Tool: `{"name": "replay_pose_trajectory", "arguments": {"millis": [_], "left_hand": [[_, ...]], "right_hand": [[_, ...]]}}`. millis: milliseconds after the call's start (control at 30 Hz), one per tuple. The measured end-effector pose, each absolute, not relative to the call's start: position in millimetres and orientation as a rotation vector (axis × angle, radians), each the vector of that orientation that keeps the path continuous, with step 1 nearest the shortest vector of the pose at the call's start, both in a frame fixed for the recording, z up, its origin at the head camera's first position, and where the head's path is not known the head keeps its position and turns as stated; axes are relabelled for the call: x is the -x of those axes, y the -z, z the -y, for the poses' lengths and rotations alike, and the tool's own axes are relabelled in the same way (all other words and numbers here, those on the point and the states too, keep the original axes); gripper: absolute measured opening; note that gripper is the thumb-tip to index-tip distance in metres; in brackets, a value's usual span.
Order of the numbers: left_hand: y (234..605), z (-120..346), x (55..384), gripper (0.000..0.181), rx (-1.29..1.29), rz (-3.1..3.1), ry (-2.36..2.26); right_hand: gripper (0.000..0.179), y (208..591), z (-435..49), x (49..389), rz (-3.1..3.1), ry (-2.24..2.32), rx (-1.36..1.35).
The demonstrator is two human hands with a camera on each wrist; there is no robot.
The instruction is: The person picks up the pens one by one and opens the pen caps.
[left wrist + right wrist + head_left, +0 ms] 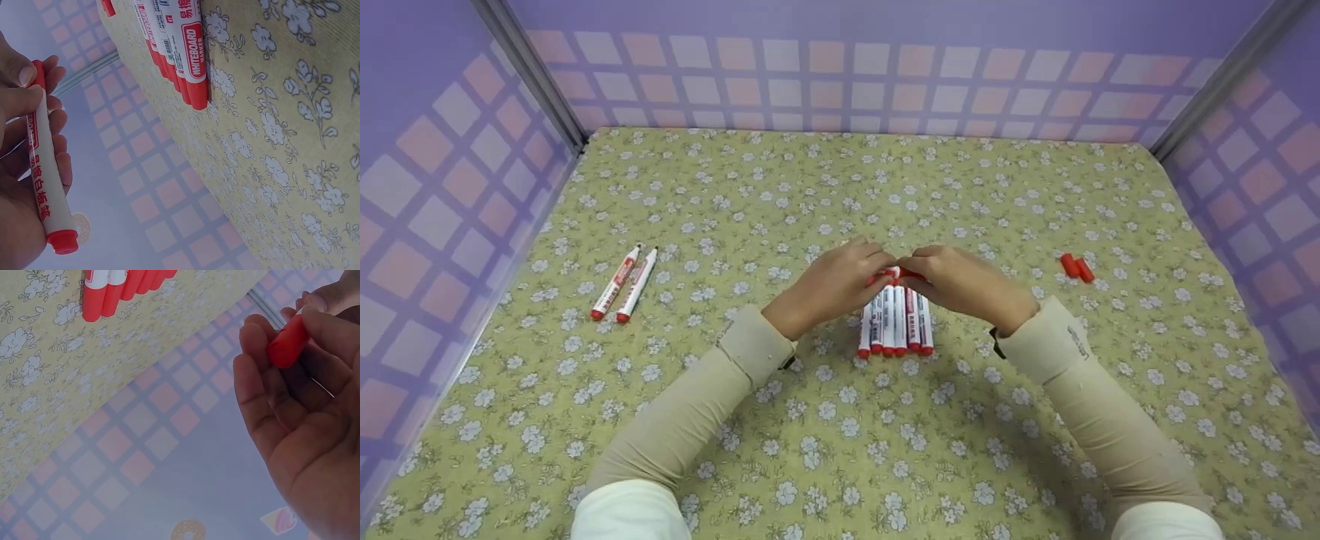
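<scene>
The left hand (pixel 840 281) curls around a whiteboard marker (pixel 52 174), with its thumb on one side and its fingers behind. The right hand (pixel 960 281) pinches the red cap (pixel 289 343) at the other end of this marker between thumb and fingers. Fingers cover the place where cap and white body meet, so I cannot tell if the cap is pushed all the way on. From the head, the held marker is mostly hidden; only bits of red and white peek out between the hands, above the far end of a row of markers (pixel 894 319).

That row lies side by side in the middle of the flowery tablecloth (pixel 825 442), with six red ends pointing near. The hands hide its far ends from the head, and both wrist views cut the row off.

On the left lie two uncapped markers (pixel 616 283), dark tips pointing far. On the right, two loose red caps (pixel 1069 265) lie close together. The small writing on the markers is hard to read from the head.
</scene>
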State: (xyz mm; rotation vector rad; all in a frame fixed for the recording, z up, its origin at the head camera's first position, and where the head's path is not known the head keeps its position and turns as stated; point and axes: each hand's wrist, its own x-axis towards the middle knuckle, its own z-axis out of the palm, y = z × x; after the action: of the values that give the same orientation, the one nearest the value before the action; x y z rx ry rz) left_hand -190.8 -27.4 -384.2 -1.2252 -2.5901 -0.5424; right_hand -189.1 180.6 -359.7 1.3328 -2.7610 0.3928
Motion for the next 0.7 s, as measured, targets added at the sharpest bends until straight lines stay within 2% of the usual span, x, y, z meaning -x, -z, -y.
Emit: {"name": "replay_pose_trajectory", "arguments": {"millis": [300,700], "left_hand": [[388.0,27.4,191.2,0.026,1.288,2.524,0.423],[388.6,26.3,190.5,0.022,1.319,2.461,0.287]], "right_hand": [[0.013,359.7,-177.6,187.5,2.732,-0.319,-1.348],[0.015,365.0,-178.1,187.9,2.603,-0.284,-1.375]]}}
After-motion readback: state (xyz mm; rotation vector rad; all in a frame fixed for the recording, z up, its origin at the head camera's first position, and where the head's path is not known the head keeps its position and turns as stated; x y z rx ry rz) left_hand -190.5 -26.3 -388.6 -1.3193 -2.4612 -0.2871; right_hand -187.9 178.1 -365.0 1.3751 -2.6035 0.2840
